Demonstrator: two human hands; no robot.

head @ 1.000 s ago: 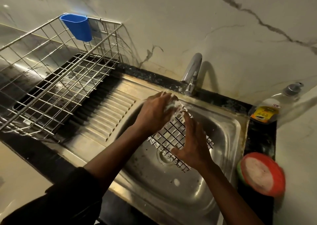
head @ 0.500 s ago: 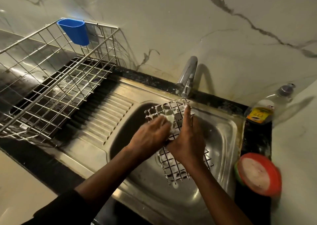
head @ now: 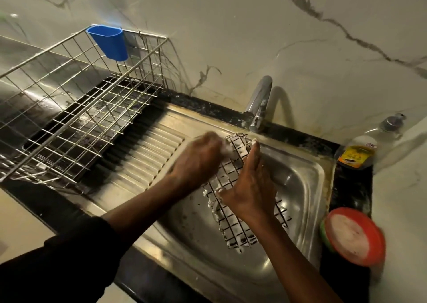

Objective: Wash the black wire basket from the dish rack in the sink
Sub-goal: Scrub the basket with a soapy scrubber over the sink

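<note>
over the sink [head: 307, 187], the soapy black wire basket [head: 231, 178] is held tilted; the right hand [head: 251, 187], fingers straight and thumb spread, braces it so the blurred left hand [head: 198, 164] can scrub its top edge, that hand's grip too smeared to tell.

**Sudsy basket held over sink**

R hand [head: 251, 187] flat on black wire basket [head: 233, 219], fingers straight, index tip at its far edge, thumb on the mesh. Basket tilted in sink [head: 307, 187], suds on wires below R thumb. L hand [head: 198, 161] blurred, fingers curled on white sudsy wad [head: 227, 147], touching basket just left of R index tip. Faucet [head: 258, 104] just beyond the fingertips. Dish rack [head: 69, 108] w/ blue cup [head: 108, 42] well left of L fingers. Soap bottle [head: 360, 150] and red-lidded tub [head: 353, 235] right of R fingers.
</note>
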